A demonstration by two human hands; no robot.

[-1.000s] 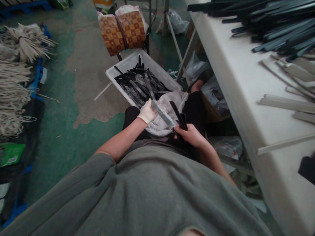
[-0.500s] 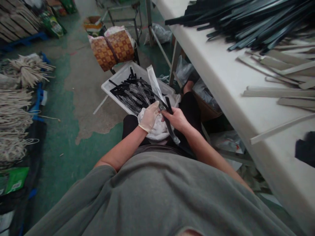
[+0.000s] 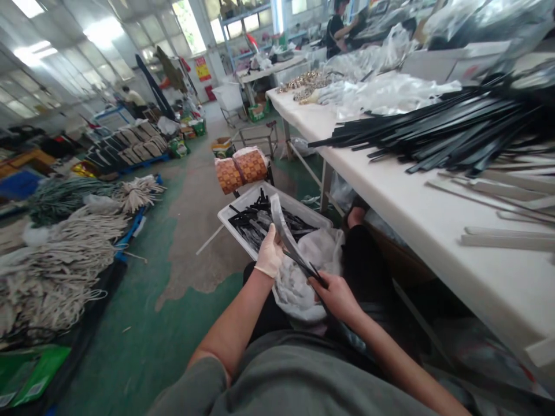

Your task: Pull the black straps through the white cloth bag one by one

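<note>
In the head view a long black strip (image 3: 281,226), with a pale shiny face toward its upper end, runs slantwise between my hands. My left hand (image 3: 269,253), in a thin whitish glove, is closed at the strip's middle, with a finger pointing up along it. Farther down, my bare right hand (image 3: 339,296) grips the dark part of the strip; its lower end is hidden behind my hand and arm. Just beyond my hands is a white plastic tub (image 3: 226,215) of short black strips (image 3: 247,222). A whitish bag (image 3: 299,292) holding crumpled white film lies between my knees.
To the right a white table (image 3: 390,190) bears long black strips (image 3: 416,133) and beige strips (image 3: 507,237). A checkered roll (image 3: 243,170) stands past the tub. Bundles of beige cord (image 3: 65,266) lie at the left. Another person (image 3: 340,29) is at the far back.
My view has tilted up, bringing the far workshop into sight. My right hand has moved down along the strip, away from my left, and the strip now bends between them.
</note>
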